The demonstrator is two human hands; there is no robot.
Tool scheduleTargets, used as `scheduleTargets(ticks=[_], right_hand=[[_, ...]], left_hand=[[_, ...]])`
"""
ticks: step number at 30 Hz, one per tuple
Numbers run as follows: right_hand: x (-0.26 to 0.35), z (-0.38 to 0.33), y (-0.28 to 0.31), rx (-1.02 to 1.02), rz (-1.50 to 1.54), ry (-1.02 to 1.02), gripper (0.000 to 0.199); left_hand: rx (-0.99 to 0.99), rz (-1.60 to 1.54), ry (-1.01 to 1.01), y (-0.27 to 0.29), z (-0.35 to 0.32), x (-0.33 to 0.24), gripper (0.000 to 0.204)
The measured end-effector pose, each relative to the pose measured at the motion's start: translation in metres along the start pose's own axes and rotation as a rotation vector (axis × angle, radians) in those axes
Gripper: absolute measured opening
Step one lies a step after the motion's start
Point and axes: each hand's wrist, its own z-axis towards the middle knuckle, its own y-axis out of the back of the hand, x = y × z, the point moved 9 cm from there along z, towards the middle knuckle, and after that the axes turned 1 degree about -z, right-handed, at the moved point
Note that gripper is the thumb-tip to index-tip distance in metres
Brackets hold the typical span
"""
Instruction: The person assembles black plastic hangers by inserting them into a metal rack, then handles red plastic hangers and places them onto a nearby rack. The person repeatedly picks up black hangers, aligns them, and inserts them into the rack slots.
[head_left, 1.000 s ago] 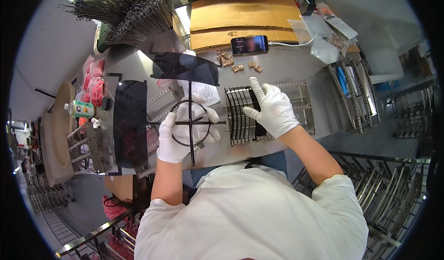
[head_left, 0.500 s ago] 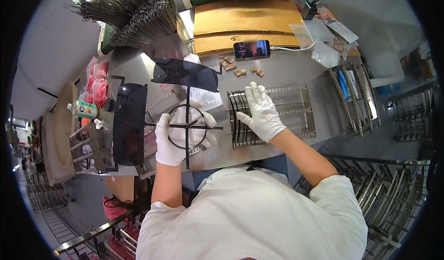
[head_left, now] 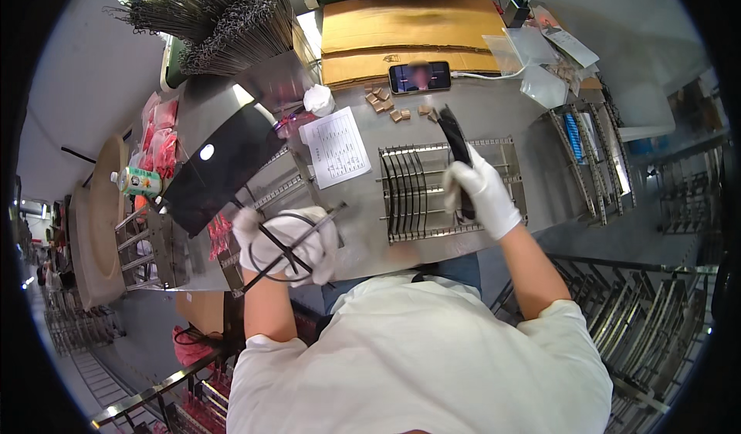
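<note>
My left hand [head_left: 287,247], in a white glove, is closed round a black wire frame [head_left: 287,253] made of a ring with crossing bars. A dark glossy panel [head_left: 220,164] extends from this frame toward the far left, tilted. My right hand [head_left: 482,191], also gloved, grips another dark curved panel [head_left: 455,137], seen nearly edge-on above the right part of a metal slotted rack [head_left: 509,152]. Several dark curved panels [head_left: 405,194] stand side by side in the rack's left part. Motion blurs the left hand and wire frame.
A printed sheet [head_left: 337,147] lies between my hands. Beyond are small tan blocks [head_left: 378,100], a phone [head_left: 419,77] and cardboard [head_left: 409,36]. Wire hooks [head_left: 239,32] are bundled far left, near a bottle [head_left: 137,181]. More metal racks [head_left: 590,164] stand right.
My right hand has left the rack's panels and now holds a panel above its right part. The frame in my left hand has turned and moved nearer; one panel now shows on it instead of two.
</note>
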Motion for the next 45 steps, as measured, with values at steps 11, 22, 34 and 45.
scheduleTargets(ticks=[11,22,34,45], right_hand=[[-0.103,0.045,0.001,0.024,-0.213,-0.210,0.055],[-0.040,0.035,-0.014,-0.052,-1.259,-0.036,0.088],[0.055,-0.039,-0.095,0.452,-0.690,0.458,0.076],[-0.100,0.030,0.031,-0.010,-0.085,-0.057,0.062]], left_hand=[[-0.144,0.023,-0.049,0.012,0.017,0.006,0.116],[-0.130,0.072,0.094,0.008,0.032,0.034,0.109],[0.131,0.842,0.951,-0.043,0.032,0.065,0.031],[0.066,0.032,-1.283,-0.088,0.005,-0.194,0.076]])
